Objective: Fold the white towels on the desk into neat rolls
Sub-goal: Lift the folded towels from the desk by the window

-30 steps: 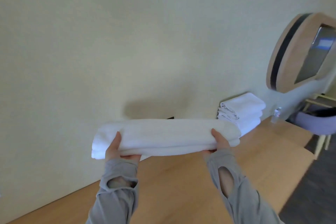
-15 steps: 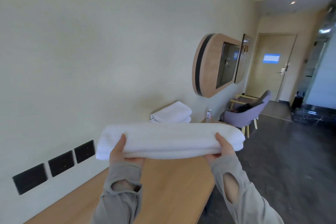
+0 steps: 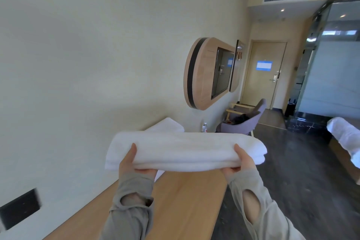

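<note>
Wooden desk [image 3: 185,200] against pale wall [image 3: 97,54], purple chair [image 3: 247,121] beyond; white towel [image 3: 185,150] in left hand [image 3: 134,163] and right hand [image 3: 241,163] grip.

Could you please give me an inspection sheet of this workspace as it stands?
Surface: wooden desk along the wall.
Job's things: folded towel held in the air, not rolled; towel stack on the desk behind it.
Clutter: small bottle near the desk's far end.
Hands: left hand and right hand each grip one end of the folded towel, thumbs on top.
Cables: nothing seen.
Surroundings: wall unit, purple chair, door, dark socket panel.
</note>
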Demonstrator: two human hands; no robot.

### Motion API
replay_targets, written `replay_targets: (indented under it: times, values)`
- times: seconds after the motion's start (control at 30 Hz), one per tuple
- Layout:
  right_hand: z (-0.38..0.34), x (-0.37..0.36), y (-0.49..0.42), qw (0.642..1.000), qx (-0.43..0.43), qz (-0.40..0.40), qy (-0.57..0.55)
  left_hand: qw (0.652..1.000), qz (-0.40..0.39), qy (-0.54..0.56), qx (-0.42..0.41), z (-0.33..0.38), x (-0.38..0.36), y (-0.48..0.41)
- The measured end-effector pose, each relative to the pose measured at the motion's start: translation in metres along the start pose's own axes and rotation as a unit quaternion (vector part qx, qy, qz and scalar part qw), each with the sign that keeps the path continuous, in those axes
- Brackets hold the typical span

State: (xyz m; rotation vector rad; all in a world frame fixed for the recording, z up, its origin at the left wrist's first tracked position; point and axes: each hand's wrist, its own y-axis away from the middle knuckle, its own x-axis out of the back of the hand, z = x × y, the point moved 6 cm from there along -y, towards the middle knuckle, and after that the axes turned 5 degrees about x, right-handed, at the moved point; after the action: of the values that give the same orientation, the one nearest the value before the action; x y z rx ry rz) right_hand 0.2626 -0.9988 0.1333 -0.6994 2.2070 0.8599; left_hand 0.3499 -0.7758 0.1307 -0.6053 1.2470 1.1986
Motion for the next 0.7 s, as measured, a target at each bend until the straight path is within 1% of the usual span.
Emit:
replay_targets:
  times: [0.2,0.43,0.6,0.7]
  values:
    - [0.000,-0.040,-0.066,1.000,0.021,0.002,0.001,1.000,-0.009,-0.009,0.010,0.001,-0.024,-0.072]
    - [-0.003,-0.061,-0.125,1.000,0.015,0.018,0.011,1.000,-0.010,-0.011,0.017,-0.008,-0.038,-0.129]
    - [-0.019,-0.066,-0.174,1.000,-0.005,0.011,0.012,1.000,0.005,-0.006,0.009,-0.037,-0.048,-0.167]
    - [-0.038,-0.070,-0.207,1.000,-0.007,0.001,0.010,1.000,-0.010,-0.001,0.009,-0.062,-0.062,-0.190]
